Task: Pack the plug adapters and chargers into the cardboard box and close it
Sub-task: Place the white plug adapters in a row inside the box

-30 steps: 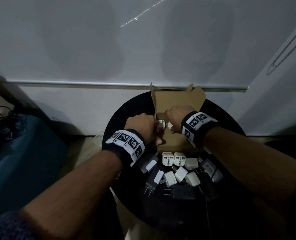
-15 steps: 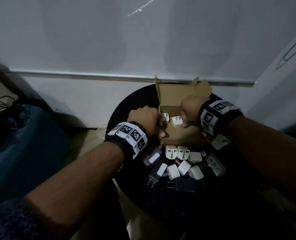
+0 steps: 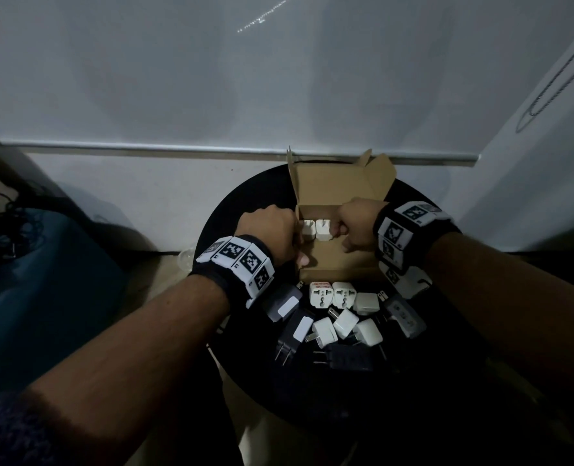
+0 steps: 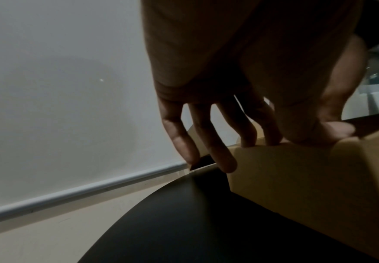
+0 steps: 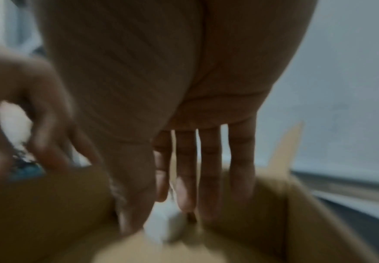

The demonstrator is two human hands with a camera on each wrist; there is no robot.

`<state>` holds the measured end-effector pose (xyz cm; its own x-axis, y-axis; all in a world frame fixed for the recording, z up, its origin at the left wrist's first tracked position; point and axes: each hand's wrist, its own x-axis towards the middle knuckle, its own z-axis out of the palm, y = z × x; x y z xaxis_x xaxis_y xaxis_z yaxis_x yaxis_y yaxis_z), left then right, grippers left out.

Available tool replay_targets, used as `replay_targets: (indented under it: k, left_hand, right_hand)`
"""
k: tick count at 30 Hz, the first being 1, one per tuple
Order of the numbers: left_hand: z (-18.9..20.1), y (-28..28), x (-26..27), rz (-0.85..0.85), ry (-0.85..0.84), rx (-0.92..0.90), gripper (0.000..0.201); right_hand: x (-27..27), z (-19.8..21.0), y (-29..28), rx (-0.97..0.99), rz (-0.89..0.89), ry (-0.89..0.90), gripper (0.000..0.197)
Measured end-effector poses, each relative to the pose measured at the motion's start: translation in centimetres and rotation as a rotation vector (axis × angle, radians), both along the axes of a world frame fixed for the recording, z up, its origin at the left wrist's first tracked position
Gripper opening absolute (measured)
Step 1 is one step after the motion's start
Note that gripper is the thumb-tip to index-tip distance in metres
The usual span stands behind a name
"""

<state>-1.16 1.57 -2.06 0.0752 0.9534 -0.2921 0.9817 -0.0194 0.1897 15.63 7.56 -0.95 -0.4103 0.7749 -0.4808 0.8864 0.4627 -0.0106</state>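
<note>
Head view: many plugs (image 3: 342, 317) are left waiting on the table (image 3: 423, 391). Farther off, the cardboard box (image 3: 332, 264) is gripped by the left hand (image 3: 268, 232). A second white plug (image 3: 324, 228), pinched by the right hand (image 3: 357, 223), has now been lowered inside beside the first (image 3: 307, 230).

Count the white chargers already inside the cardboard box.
2, side by side at the cardboard box's far end: one by the left hand, one at the right hand's fingertips. Hands may hide others.
</note>
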Motion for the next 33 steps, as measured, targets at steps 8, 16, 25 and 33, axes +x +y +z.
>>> replay_targets:
  k: [8,16,25,33]
  left_hand:
    - [-0.2,-0.1,0.1,0.003,0.027,0.026,0.058]
    - [0.3,-0.1,0.2,0.011,0.054,0.009,0.052]
    - [0.4,-0.2,0.1,0.021,0.032,-0.015,0.048]
    - [0.4,-0.3,-0.1,0.002,0.030,0.002,0.050]
  right_hand:
    - [0.8,1.1,-9.5,0.086,0.256,0.248,0.021]
    - [-0.9,-2.7,-12.2,0.313,0.319,-0.008,0.055]
    - [-1.6,-2.9,-13.0,0.349,0.326,-0.096,0.032]
    - [-0.7,-0.7,-12.1,0.393,0.345,0.133,0.015]
